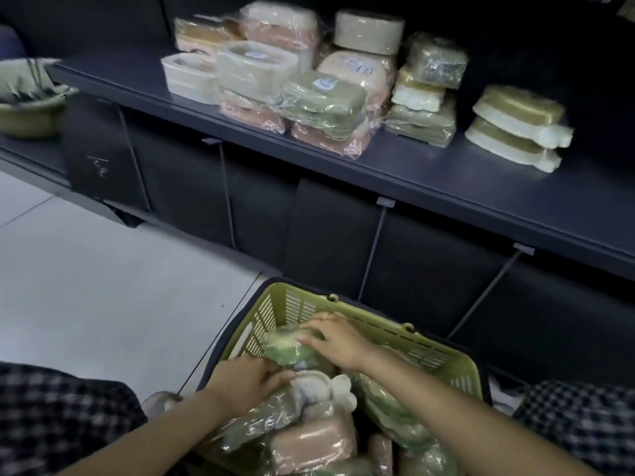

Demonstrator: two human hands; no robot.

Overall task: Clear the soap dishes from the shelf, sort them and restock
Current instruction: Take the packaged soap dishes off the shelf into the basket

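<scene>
Soap dishes wrapped in crinkled clear film fill a green slatted plastic basket (292, 304) on the pale tiled floor (103, 286). Of the 2 hands, the left hand (249, 377) curls its fingers around a pale grey wrapped soap dish (319, 386) with a rounded, lobed outline near the basket's middle. The right hand (335, 338) lies with spread fingers on a green wrapped soap dish (287, 348) at the basket's far left corner; whether it grips cannot be told. Pink and green wrapped packs crowd below both forearms. Above, the dark matte shelf (446, 187) carries stacked soap dishes (323, 101), oblong and rounded, in cream, pink and olive. A woven basket (31, 111) sits at far left.
</scene>
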